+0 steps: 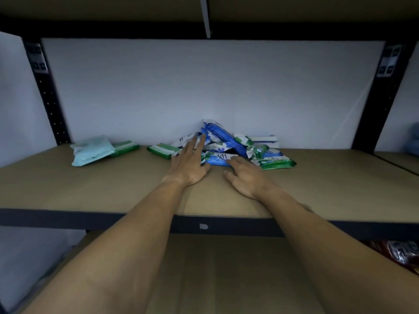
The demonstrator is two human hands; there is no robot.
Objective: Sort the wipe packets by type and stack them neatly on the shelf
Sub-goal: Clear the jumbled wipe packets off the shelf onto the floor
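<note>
I see blue-and-white packets [215,132], green-and-white packets [163,151], a pale teal pack [91,150], a tan shelf [90,189], black posts [48,96].

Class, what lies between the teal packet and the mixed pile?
Head view: the left green packet beside the teal packet, the right green packet by the mixed pile, bare shelf between them.

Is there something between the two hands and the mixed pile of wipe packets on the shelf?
Nothing visible. The left hand reaches the pile with straight fingers, and the right hand lies at the blue packet on its front edge. Only bare shelf board is under them.
</note>
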